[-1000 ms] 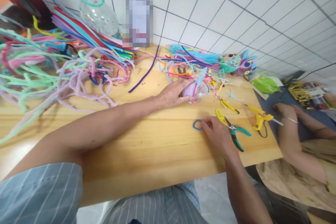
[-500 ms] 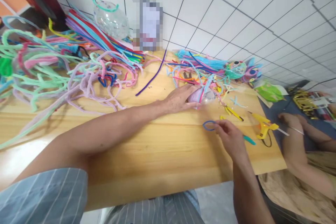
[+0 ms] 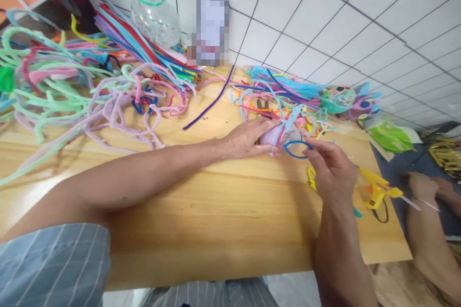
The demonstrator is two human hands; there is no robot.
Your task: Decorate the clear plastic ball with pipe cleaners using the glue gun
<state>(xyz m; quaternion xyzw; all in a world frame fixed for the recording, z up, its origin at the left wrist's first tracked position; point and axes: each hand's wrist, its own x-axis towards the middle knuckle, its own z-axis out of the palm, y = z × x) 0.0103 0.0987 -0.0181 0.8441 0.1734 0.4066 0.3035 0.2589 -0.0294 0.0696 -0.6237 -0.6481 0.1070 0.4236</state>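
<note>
My left hand (image 3: 247, 139) is closed around a small craft piece (image 3: 272, 136) wrapped in lilac pipe cleaner, with pink and light blue strips over it and a clear rounded end on its right. Between thumb and fingertips, my right hand (image 3: 331, 165) pinches a blue pipe cleaner loop (image 3: 297, 156), bent into a leaf shape. The loop hangs just in front of the clear end; whether they touch, I cannot tell. A yellow pipe cleaner piece (image 3: 311, 178) lies on the table below my right hand.
Tangled pipe cleaners (image 3: 108, 110) cover the table's left. A purple pipe cleaner (image 3: 212, 103) lies mid-table. A clear bottle-like vessel (image 3: 154, 19) and blurred phone (image 3: 212, 26) stand by the tiled wall. At right are a yellow glue gun (image 3: 378, 189), finished fish-like crafts (image 3: 338, 99) and another person's hand (image 3: 419, 187).
My right hand has moved up with the blue loop, bringing it close to the lilac piece. My left hand keeps its hold. The view has shifted slightly.
</note>
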